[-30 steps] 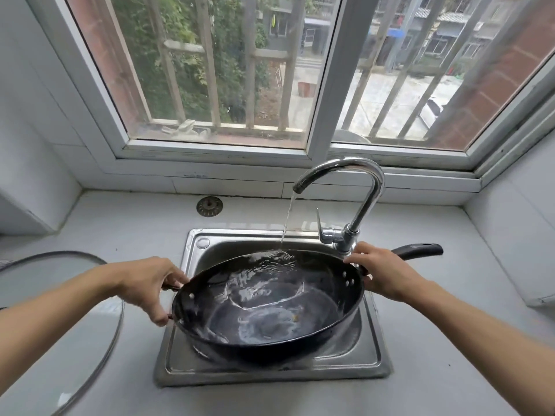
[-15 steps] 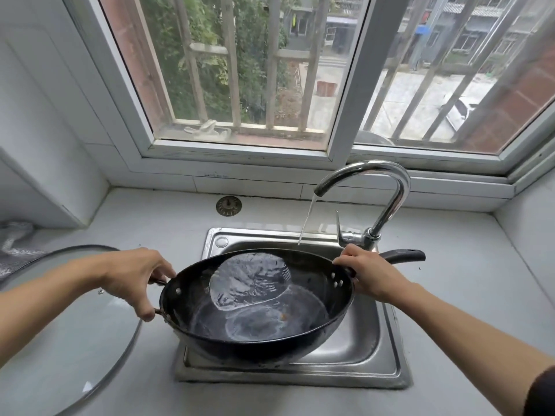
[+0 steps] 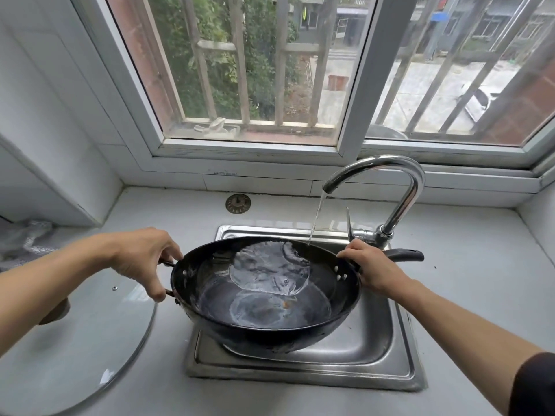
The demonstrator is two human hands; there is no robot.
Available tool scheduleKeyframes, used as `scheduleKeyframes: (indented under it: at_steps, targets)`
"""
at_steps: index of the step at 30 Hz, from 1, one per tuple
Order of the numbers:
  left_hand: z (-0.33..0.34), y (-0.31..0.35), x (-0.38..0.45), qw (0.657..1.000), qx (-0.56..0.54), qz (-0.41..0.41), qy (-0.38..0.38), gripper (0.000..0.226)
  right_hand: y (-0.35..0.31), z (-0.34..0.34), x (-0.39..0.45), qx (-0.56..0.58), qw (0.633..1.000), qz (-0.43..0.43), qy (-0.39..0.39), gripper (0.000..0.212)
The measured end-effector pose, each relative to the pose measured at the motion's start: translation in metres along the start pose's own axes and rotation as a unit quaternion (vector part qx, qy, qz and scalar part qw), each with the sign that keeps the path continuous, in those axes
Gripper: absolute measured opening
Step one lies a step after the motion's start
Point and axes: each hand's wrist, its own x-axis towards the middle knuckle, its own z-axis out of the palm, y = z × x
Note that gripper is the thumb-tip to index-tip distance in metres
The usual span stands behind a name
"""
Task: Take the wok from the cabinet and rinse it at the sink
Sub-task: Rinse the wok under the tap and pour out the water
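A glass lid (image 3: 75,349) lies flat on the grey counter (image 3: 468,301) at the near left, its rim just beside the sink (image 3: 390,355) and partly under the left forearm. The black wok (image 3: 264,295) is held over the steel sink basin, tilted so its near edge sits lower, with a shallow pool of water spread across its inner wall and bottom. The left hand (image 3: 144,259) grips the small loop handle on the wok's left side, fingers curled over it and the thumb pointing down along the rim. The right hand (image 3: 369,268) is wrapped around the base of the long black handle (image 3: 405,255), knuckles up, with the handle's end sticking out past the fingers toward the right. Just behind that hand stands the chrome tap (image 3: 402,190), its curved spout sending a thin stream of water (image 3: 316,217) down onto the far rim of the wok. A round metal strainer plug (image 3: 238,203) rests on the counter behind the sink, near the wall. Beyond it is the white-framed window (image 3: 354,94) with bars outside.
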Motion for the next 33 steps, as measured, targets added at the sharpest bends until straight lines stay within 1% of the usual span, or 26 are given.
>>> scheduleKeyframes:
  at_steps: [3, 8, 12, 15, 22, 25, 30, 33]
  targets:
    - [-0.003, 0.006, 0.004, 1.000, 0.003, 0.002, 0.004, 0.082, 0.005, 0.001, -0.003, 0.017, 1.000, 0.001, 0.011, 0.039]
    - [-0.004, 0.016, 0.009, 1.000, 0.018, 0.004, 0.006, 0.086, 0.015, 0.005, -0.014, 0.009, 1.000, 0.001, 0.009, 0.046]
    - [0.002, 0.023, 0.017, 1.000, 0.028, 0.010, 0.012, 0.094, 0.019, 0.002, -0.028, 0.008, 1.000, 0.013, 0.021, 0.048]
    - [0.008, 0.031, 0.026, 0.999, 0.045, 0.016, 0.026, 0.098, 0.024, -0.003, -0.040, 0.000, 0.999, 0.019, 0.029, 0.045]
    - [0.024, 0.046, 0.050, 0.991, 0.098, 0.044, 0.085, 0.104, 0.036, -0.018, -0.067, -0.017, 0.998, 0.029, 0.058, 0.043]
    - [0.033, 0.054, 0.058, 0.984, 0.112, 0.062, 0.124, 0.103, 0.041, -0.026, -0.078, -0.028, 0.996, 0.039, 0.074, 0.047]
    - [0.060, 0.065, 0.068, 0.976, 0.065, 0.106, 0.181, 0.107, 0.043, -0.044, -0.093, -0.070, 0.990, 0.042, 0.113, 0.045]
    - [0.077, 0.071, 0.077, 0.971, 0.049, 0.116, 0.205, 0.110, 0.040, -0.058, -0.100, -0.101, 0.987, 0.038, 0.123, 0.047]
